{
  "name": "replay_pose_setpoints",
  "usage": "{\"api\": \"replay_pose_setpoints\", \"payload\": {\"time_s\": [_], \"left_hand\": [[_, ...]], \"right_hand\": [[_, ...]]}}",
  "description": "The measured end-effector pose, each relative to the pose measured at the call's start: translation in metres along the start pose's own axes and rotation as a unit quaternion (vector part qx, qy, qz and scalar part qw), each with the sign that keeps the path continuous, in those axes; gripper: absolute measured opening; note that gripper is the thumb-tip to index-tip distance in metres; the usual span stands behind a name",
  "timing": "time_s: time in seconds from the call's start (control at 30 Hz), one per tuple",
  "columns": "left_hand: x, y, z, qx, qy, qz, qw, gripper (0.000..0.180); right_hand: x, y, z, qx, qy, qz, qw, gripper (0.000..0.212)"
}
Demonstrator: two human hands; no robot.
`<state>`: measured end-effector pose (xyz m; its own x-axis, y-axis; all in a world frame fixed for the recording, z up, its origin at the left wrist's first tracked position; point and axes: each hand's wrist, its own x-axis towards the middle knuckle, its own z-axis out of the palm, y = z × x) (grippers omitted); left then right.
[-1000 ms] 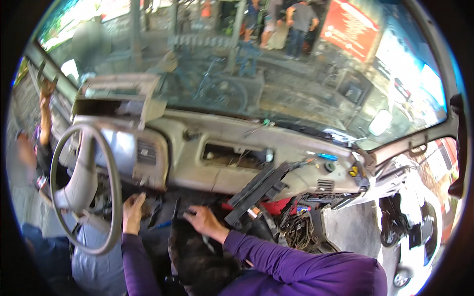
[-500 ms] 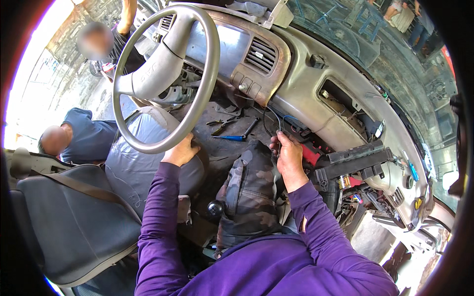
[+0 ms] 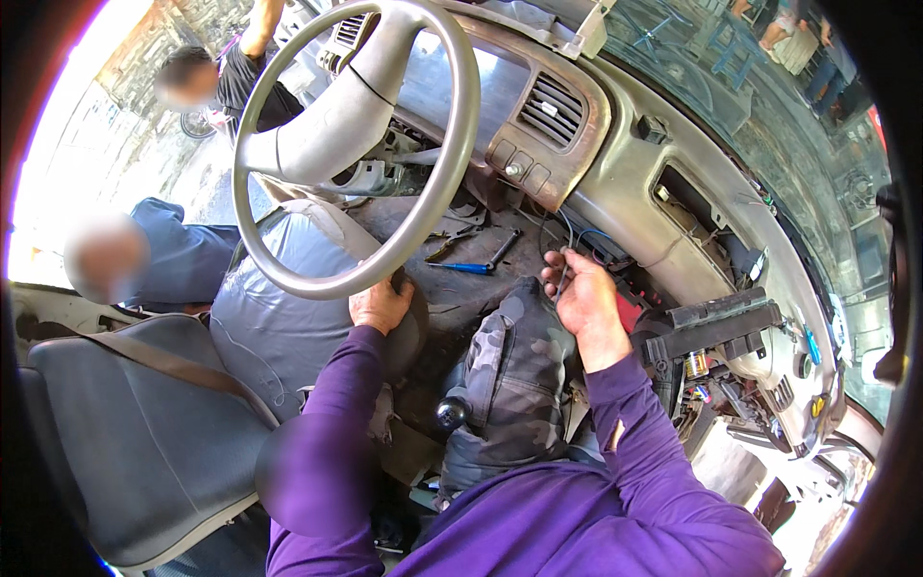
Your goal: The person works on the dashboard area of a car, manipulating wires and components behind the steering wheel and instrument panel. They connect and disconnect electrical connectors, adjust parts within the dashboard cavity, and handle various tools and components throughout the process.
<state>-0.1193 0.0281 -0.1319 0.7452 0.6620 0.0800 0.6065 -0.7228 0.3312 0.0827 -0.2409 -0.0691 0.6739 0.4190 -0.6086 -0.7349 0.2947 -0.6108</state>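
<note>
Pinched between the thumb and fingers of my right hand (image 3: 585, 293) is a thin grey wire (image 3: 569, 231), which runs up under the dashboard. My left hand (image 3: 382, 308) is by the lower rim of the steering wheel (image 3: 460, 144), at the edge of the grey covered seat (image 3: 288, 260). Its fingers are curled and partly hidden, with something dark beside them that I cannot make out. On the floor beyond lie a blue-handled tool (image 3: 469, 268) and pliers (image 3: 447, 248).
A black gear knob (image 3: 451, 413) stands beside my camouflage-trousered leg. Right of my right hand are a loose black plastic housing (image 3: 711, 325) and exposed wiring under the dashboard (image 3: 625, 144). Two people are outside at left, one in a blue shirt (image 3: 183, 255) leaning close to the seat.
The whole view has shifted, so the steering wheel and dashboard appear farther right. My right hand keeps the wire pinched; my left hand stays near the wheel's lower rim.
</note>
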Motion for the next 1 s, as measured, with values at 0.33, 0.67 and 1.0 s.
{"api": "replay_pose_setpoints", "payload": {"time_s": [0.33,0.67,1.0], "left_hand": [[0.003,-0.008,0.011,0.011,-0.053,0.007,0.999,0.054],[0.002,-0.012,0.020,-0.005,-0.042,-0.004,0.999,0.055],[-0.003,0.005,-0.001,0.013,-0.030,-0.018,0.999,0.039]], "right_hand": [[0.005,-0.001,0.026,-0.050,-0.036,0.021,0.998,0.013],[0.011,-0.002,0.039,-0.033,-0.038,0.039,0.998,0.017],[-0.013,-0.005,0.031,0.061,-0.078,0.095,0.991,0.026]]}}
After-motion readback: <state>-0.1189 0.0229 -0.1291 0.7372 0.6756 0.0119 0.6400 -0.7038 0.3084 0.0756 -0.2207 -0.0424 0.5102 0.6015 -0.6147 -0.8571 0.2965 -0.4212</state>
